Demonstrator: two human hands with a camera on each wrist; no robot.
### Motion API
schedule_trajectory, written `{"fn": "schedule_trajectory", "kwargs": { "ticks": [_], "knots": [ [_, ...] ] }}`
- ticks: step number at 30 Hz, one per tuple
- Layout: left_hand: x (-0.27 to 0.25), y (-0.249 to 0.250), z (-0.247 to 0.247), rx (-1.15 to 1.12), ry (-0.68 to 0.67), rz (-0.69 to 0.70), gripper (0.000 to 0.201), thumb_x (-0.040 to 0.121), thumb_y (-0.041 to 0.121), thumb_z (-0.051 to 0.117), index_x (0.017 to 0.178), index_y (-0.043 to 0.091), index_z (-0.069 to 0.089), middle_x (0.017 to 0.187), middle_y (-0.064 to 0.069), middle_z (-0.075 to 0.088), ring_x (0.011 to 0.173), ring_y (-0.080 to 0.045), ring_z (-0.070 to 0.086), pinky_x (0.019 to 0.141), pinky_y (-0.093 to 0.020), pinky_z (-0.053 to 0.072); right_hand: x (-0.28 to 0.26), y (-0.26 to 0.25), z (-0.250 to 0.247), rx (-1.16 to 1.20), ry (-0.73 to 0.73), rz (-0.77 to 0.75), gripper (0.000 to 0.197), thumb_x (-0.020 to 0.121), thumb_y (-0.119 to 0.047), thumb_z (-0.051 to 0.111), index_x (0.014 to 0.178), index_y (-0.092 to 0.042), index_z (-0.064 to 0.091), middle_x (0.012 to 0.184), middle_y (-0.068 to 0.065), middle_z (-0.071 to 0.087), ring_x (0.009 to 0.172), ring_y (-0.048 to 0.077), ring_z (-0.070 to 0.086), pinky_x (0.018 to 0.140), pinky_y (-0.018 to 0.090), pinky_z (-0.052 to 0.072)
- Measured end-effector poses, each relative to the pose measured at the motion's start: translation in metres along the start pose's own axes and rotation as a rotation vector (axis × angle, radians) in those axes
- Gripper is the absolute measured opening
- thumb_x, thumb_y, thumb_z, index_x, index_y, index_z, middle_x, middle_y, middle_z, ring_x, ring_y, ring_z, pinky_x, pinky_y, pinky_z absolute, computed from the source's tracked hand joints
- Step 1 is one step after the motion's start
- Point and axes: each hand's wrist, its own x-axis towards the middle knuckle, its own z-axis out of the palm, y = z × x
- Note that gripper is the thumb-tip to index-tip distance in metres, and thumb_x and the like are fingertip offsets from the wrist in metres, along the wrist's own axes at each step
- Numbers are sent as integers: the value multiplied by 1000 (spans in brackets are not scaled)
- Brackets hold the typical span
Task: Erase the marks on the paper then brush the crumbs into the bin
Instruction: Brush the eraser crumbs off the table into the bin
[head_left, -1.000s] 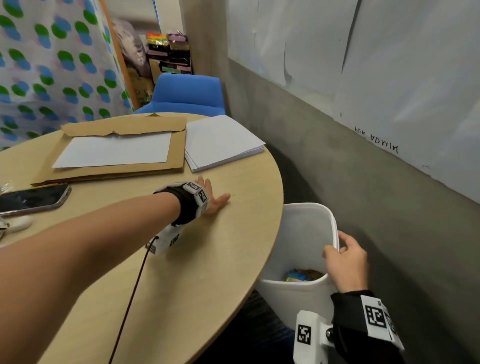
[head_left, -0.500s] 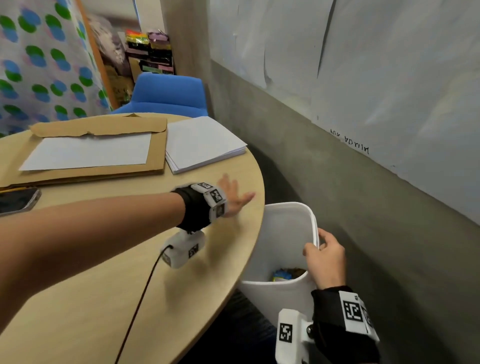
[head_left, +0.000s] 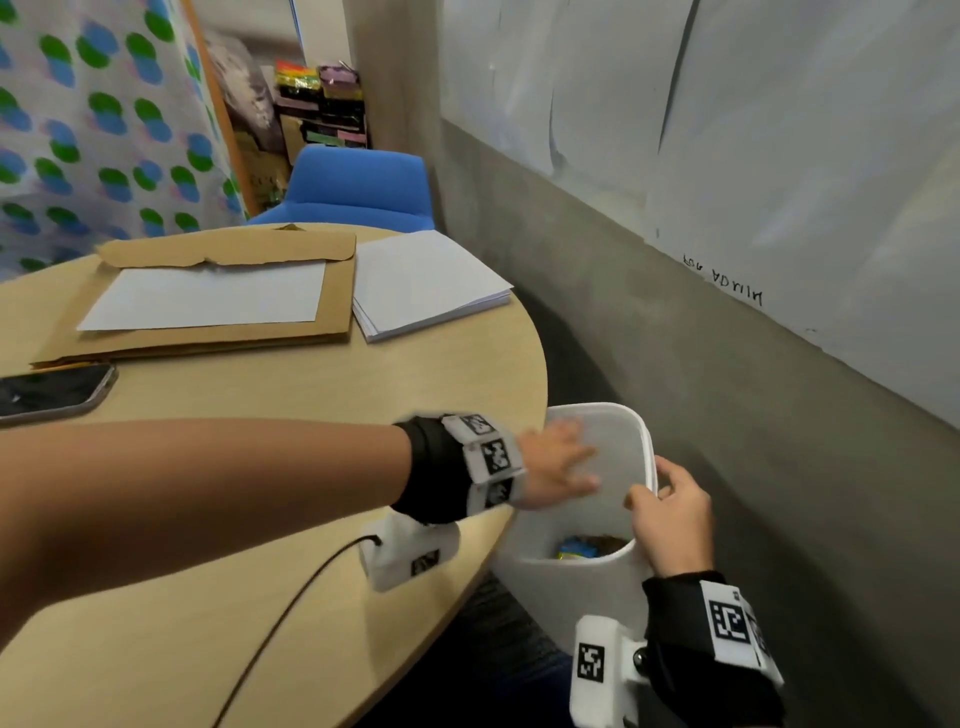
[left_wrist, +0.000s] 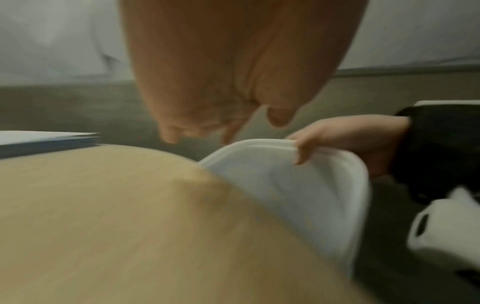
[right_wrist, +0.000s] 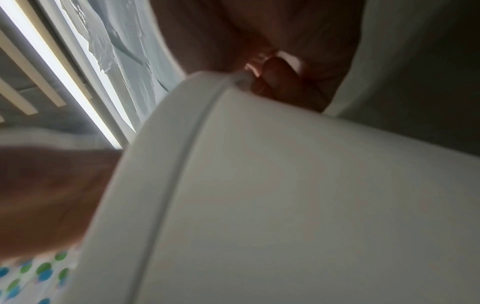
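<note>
A white plastic bin (head_left: 587, 587) is held tilted against the round wooden table's (head_left: 260, 597) right edge. My right hand (head_left: 670, 514) grips its rim, fingers curled over the edge (left_wrist: 301, 152). My left hand (head_left: 558, 470) is flat with straight fingers, past the table edge and over the bin's mouth (left_wrist: 291, 185). A white sheet of paper (head_left: 208, 296) lies on a brown envelope (head_left: 332, 312) at the far side of the table. No crumbs are visible. In the right wrist view the bin's wall (right_wrist: 285, 205) fills the frame.
A stack of white paper (head_left: 426, 286) sits right of the envelope. A phone (head_left: 52, 389) lies at the table's left. A blue chair (head_left: 358, 187) stands behind the table. A grey wall (head_left: 727, 415) runs close along the right. Wrappers (head_left: 587, 545) lie in the bin.
My left hand has swept right across the table, from well inside the edge to past it and over the bin. My right hand has kept its grip on the bin rim.
</note>
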Motion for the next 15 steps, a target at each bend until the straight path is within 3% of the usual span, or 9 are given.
{"fn": "schedule_trajectory", "kwargs": {
  "ticks": [2, 6, 8, 11, 12, 15],
  "knots": [
    [-7, -30, 2, -61, 102, -258, 64, 100, 43, 29, 150, 7, 11, 158, -13, -8, 146, -25, -1, 116, -33, 7, -1, 0, -3, 2, -9, 5, 44, 76, 7, 54, 118, -3, 60, 63, 0, 47, 77, 24, 49, 71, 28, 36],
    [-31, -96, 13, -43, 28, -738, 85, 93, 63, 17, 149, 1, -4, 155, -19, -16, 145, -32, -8, 117, -42, -1, -5, 0, -7, 7, -15, 7, 43, 76, 7, 54, 118, -4, 60, 61, -4, 45, 77, 24, 49, 70, 28, 35],
    [-49, -111, 16, -77, 5, -856, 88, 92, 65, 16, 149, 0, -1, 156, -19, -11, 145, -34, -3, 117, -43, 1, -8, 1, -10, 9, -18, 10, 44, 76, 7, 54, 118, -5, 60, 61, -5, 45, 77, 25, 49, 70, 28, 35],
    [-59, -112, 21, -170, -1, -882, 83, 94, 60, 20, 148, -1, 2, 157, -19, -2, 145, -33, 4, 114, -32, 7, -13, 2, -15, 12, -25, 8, 44, 76, 7, 55, 118, -4, 60, 61, -4, 45, 76, 25, 49, 70, 28, 35],
    [-55, -109, 21, -122, -5, -862, 87, 92, 64, 20, 149, 1, -1, 157, -20, -3, 145, -35, 4, 115, -35, 7, -15, 2, -16, 13, -27, 8, 44, 76, 7, 55, 118, -4, 60, 60, -3, 46, 75, 26, 49, 70, 28, 35],
    [-27, -67, 38, -3, 26, -568, 89, 90, 66, 24, 149, 3, 3, 156, -22, -1, 144, -38, 5, 118, -45, 9, -20, 0, -14, 21, -29, 10, 44, 76, 7, 55, 119, -3, 60, 59, -2, 46, 73, 26, 49, 69, 28, 35]
  ]
}}
